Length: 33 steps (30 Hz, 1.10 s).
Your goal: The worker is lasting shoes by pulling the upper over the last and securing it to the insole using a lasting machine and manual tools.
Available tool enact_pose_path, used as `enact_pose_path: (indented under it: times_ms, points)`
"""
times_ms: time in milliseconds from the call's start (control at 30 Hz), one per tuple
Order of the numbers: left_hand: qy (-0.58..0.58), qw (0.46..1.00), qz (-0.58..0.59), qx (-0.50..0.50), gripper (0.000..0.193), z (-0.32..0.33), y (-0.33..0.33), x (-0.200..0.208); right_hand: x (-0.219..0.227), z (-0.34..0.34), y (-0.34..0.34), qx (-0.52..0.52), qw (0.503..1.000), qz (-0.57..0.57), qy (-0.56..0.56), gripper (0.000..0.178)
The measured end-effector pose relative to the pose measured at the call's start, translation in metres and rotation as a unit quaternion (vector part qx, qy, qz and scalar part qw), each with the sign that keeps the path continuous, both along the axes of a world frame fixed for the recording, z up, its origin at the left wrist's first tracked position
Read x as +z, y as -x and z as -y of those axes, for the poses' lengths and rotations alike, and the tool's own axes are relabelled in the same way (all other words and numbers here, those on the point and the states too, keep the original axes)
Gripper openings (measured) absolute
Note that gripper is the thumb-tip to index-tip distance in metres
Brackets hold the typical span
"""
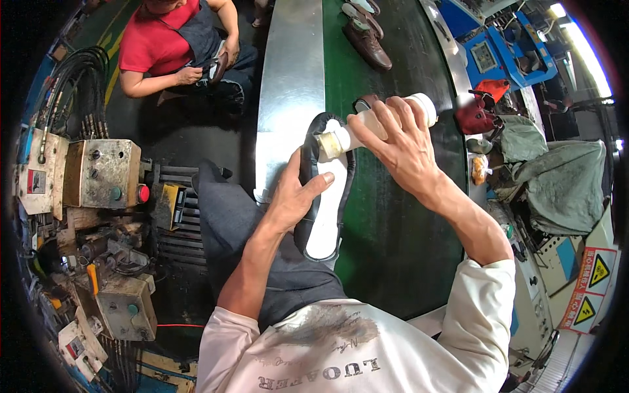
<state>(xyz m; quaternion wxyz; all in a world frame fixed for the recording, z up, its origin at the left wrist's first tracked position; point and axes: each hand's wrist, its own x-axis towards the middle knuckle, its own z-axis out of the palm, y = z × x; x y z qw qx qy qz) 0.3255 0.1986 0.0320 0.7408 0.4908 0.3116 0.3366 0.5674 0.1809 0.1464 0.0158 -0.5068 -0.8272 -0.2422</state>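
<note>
My left hand (296, 192) is closed around a black shoe upper (308, 226), sole side up, with its thumb resting on the white insole (325, 229). The shoe lies lengthwise in front of me, over my lap beside the conveyor. My right hand (401, 145) grips a white plastic bottle (424, 108), tilted so that its capped, yellowish end meets the toe part of the insole. Whether anything flows from the bottle I cannot tell. Just beyond the bottle, a brown shoe part (364, 103) on the belt is partly hidden by it.
A green conveyor belt (380, 262) with a metal edge (288, 72) runs ahead; brown shoes (368, 42) lie farther up it. At the far left, a person in red (160, 46) handles a dark shoe. Machine control boxes (105, 173) stand left, a blue machine (504, 52) right.
</note>
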Motion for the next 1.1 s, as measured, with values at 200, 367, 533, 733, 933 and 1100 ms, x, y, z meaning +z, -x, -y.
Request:
enact_pose_path:
  times_ms: [200, 367, 533, 733, 933, 1100]
  points:
    - [0.003, 1.000, 0.012, -0.002, 0.081, 0.007, 0.002, -0.001, -0.001, 0.009, 0.003, -0.027, 1.000, 0.000, -0.008, 0.064]
    - [-0.018, 1.000, 0.020, -0.003, 0.080, 0.014, 0.002, 0.000, -0.001, 0.022, 0.006, -0.053, 0.998, -0.008, -0.012, 0.062]
    - [0.003, 0.999, 0.045, -0.009, 0.078, 0.022, -0.001, 0.004, -0.001, 0.043, -0.001, -0.056, 0.997, -0.053, -0.002, 0.062]
    - [0.029, 0.998, 0.027, -0.048, 0.073, 0.027, -0.010, 0.007, -0.026, 0.065, -0.011, -0.135, 0.977, -0.163, 0.033, 0.073]
    - [0.048, 0.995, 0.012, -0.082, 0.075, 0.027, -0.038, 0.001, -0.055, 0.092, -0.031, -0.188, 0.933, -0.308, 0.014, 0.084]
    - [0.070, 0.990, -0.004, -0.119, 0.074, 0.030, -0.070, -0.007, -0.056, 0.109, -0.064, -0.210, 0.949, -0.233, -0.005, 0.080]
